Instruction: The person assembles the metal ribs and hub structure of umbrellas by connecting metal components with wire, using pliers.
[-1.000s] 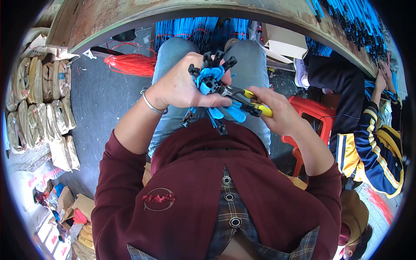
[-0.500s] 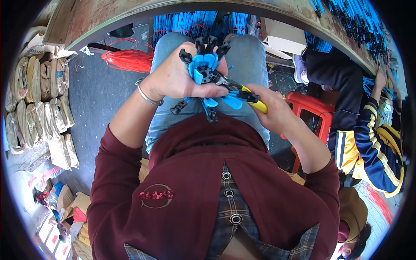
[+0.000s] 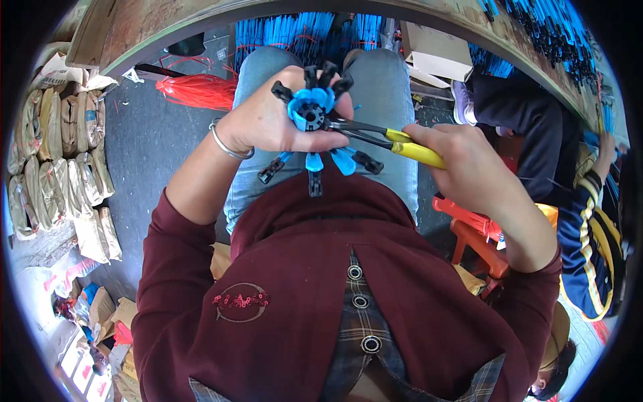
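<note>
My left hand [image 3: 274,120] is closed round a blue and black plastic piece with a round black hub [image 3: 311,116], blue petal-like parts and several arms ending in black clips. The arms fan out above and below my fingers. In my right hand [image 3: 469,157] is a pair of pliers [image 3: 418,154] with yellow handles. Its dark jaws reach the right side of the hub, above my left thumb; whether they grip anything there cannot be made out. The piece is held over my lap.
A wooden table edge [image 3: 268,15] crosses the top, with bundles of blue rods [image 3: 284,33] below it. Red strands [image 3: 197,92] lie at the left, near wrapped packages [image 3: 60,127]. A cardboard box [image 3: 435,53], a red stool [image 3: 469,221] and a co-worker's sleeve [image 3: 583,241] are on the right.
My right hand and the pliers' handles have moved right, away from my left hand. The lower clips have shifted and spread further apart. At the right, the co-worker's arm has moved.
</note>
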A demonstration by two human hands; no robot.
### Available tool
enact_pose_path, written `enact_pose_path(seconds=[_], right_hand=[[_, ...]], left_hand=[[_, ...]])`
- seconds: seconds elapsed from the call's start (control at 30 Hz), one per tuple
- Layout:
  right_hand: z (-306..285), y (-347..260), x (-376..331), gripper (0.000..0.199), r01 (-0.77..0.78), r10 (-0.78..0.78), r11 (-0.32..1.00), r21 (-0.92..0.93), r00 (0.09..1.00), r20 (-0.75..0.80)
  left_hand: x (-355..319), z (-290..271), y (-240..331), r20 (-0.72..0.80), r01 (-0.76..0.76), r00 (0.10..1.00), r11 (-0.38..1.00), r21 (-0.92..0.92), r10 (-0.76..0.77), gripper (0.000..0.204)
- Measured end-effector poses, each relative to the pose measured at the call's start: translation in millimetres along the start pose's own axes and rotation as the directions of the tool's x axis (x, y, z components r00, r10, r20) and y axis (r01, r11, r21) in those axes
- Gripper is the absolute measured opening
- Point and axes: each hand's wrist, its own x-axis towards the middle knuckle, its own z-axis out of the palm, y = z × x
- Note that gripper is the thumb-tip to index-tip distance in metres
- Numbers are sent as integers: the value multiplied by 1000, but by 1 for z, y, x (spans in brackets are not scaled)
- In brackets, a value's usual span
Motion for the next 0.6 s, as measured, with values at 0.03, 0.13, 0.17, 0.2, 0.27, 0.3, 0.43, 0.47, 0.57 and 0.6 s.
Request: enact_pose_path(seconds=[0.03, 0.13, 0.17, 0.2, 0.27, 0.3, 0.43, 0.47, 0.57, 0.6], right_hand=[[6, 2, 1, 32, 19, -18, 1000, 17, 998, -57], [12, 2, 5, 30, -20, 29, 986, 165, 998, -57], [13, 2, 6, 28, -91, 91, 954, 287, 996, 15], [13, 2, 7, 27, -168, 141, 902, 398, 985, 95], [13, 0, 6, 26, -174, 142, 891, 419, 984, 106], [13, -1, 5, 25, -184, 146, 879, 439, 982, 120], [5, -10, 3, 22, -222, 164, 904, 365, 969, 183], [3, -11, 3, 21, -235, 175, 919, 317, 962, 207], [6, 1, 3, 18, -276, 183, 892, 357, 944, 273], [6, 2, 4, 17, -300, 187, 875, 380, 933, 306]], left_hand=[[-2, -1, 0, 0, -1, 1000, 1000, 3, 1, 27], [-9, -8, 1, 18, 122, 993, 988, -90, -121, 29], [-11, -9, 2, 20, 122, 992, 989, -84, -121, 29], [-12, -10, 2, 25, 128, 992, 988, -91, -126, 29], [-14, -9, 3, 28, 138, 990, 984, -109, -135, 30], [-14, -7, 4, 26, 137, 990, 985, -106, -135, 30], [-13, -1, 7, 14, 168, 986, 980, -106, -168, 30], [-14, 2, 4, -18, 132, 991, 985, -115, -135, 28], [-14, 4, 1, -81, 57, 994, 990, -127, -68, 25], [-14, 3, 4, -67, 53, 996, 992, -118, -61, 24]])
